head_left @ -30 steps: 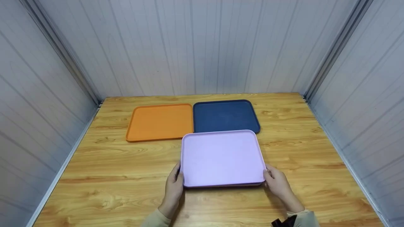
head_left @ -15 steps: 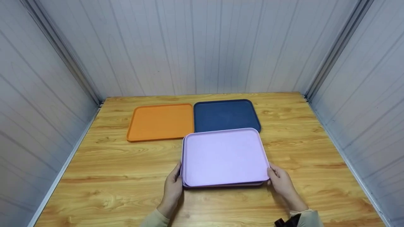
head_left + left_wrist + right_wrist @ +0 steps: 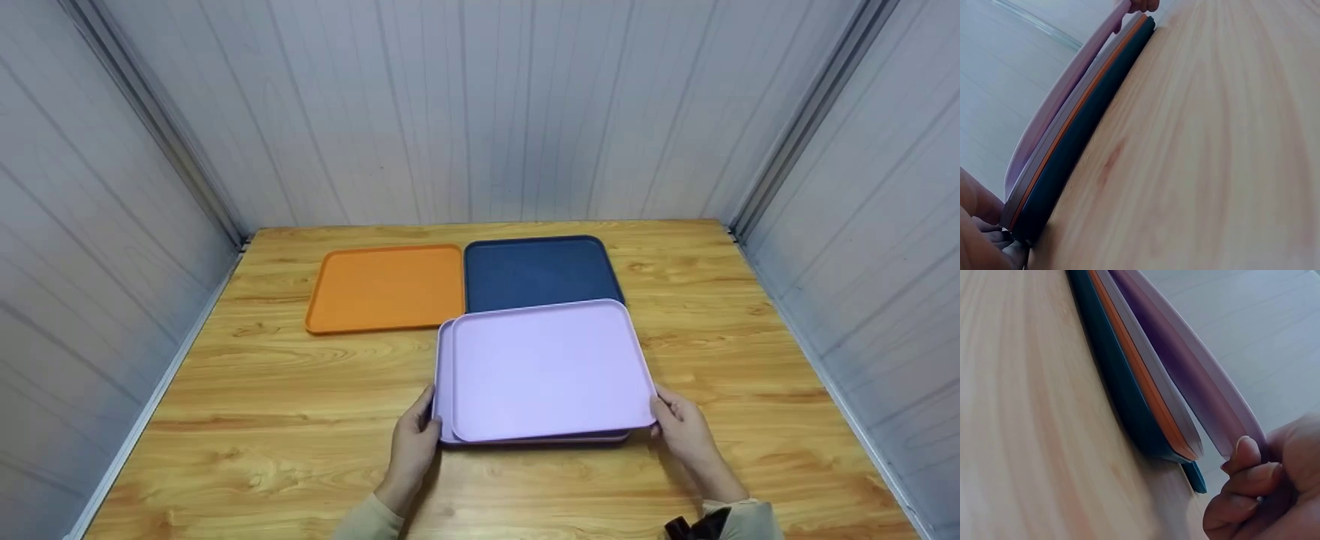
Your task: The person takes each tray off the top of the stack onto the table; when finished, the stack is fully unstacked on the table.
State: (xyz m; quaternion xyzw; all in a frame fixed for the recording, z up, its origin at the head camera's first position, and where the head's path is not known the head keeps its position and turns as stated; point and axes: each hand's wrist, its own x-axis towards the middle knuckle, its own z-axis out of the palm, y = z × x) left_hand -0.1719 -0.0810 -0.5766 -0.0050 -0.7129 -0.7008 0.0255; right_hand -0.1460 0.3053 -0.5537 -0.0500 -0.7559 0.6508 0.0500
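With fingers of right hand (image 3: 682, 433), in head view, pinches one lilac tray (image 3: 551, 371); with left hand (image 3: 413, 444), grips one stack (image 3: 444, 375) beneath; beyond, one orange tray (image 3: 386, 289), one navy tray (image 3: 541, 274). Left wrist view: three stacked colours. Right: holds tray above.

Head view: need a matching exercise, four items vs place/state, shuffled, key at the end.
1. far orange tray
2. far blue tray
3. top lilac tray
4. left hand

A. at the left edge of the tray stack
B. on the table, partly hidden by the top lilac tray
C. right end held up in the right hand
D. on the table, left of the far blue tray

Pairs: 1-D, 2-B, 3-C, 4-A
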